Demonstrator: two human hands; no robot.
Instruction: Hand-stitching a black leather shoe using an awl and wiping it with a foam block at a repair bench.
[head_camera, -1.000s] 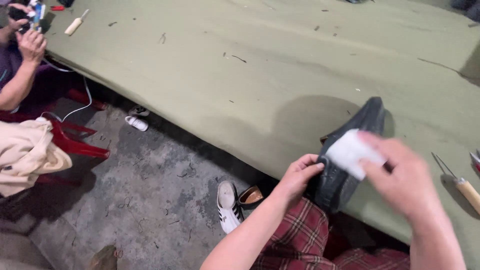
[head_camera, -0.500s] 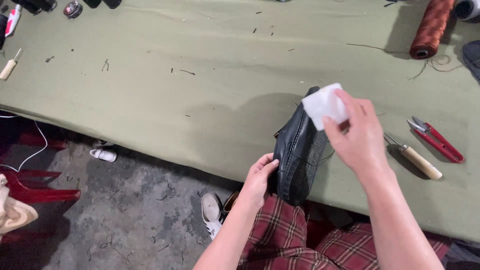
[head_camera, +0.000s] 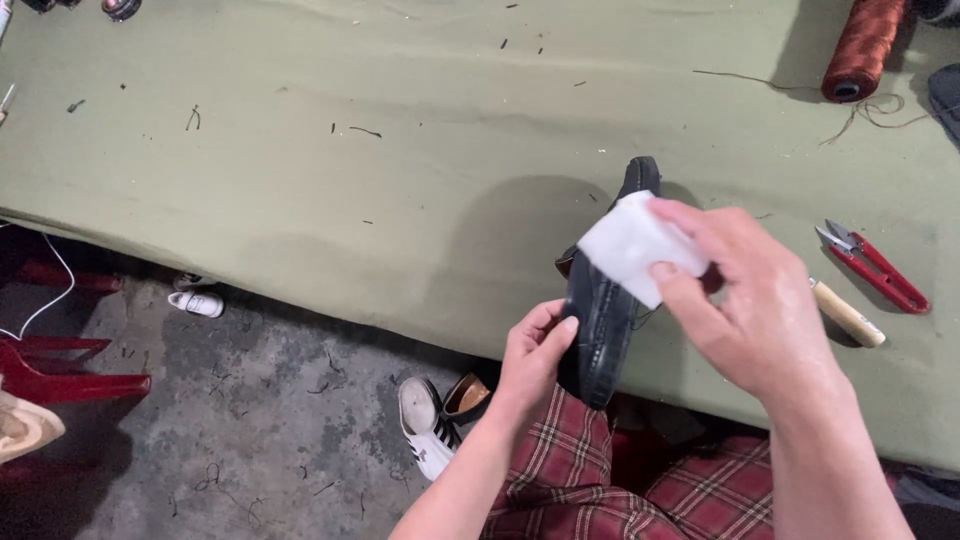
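Note:
My left hand (head_camera: 530, 355) grips the heel end of a black leather shoe (head_camera: 603, 318), held on edge with its toe resting on the olive-green table (head_camera: 350, 200). My right hand (head_camera: 745, 300) pinches a white cloth pad (head_camera: 628, 246) against the upper part of the shoe. Both hands hover over the table's front edge, above my red plaid trousers (head_camera: 600, 480).
Red thread snips (head_camera: 872, 265) and a wooden-handled tool (head_camera: 846, 313) lie right of the shoe. A spool of brown thread (head_camera: 853, 50) stands at the back right. Below the table are a white sneaker (head_camera: 422, 424), a brown shoe (head_camera: 466, 394) and red plastic furniture (head_camera: 60, 370).
The view has swung right and closer. The shoe has turned more upright in my left hand, and my right hand with the white pad has stayed on its upper part.

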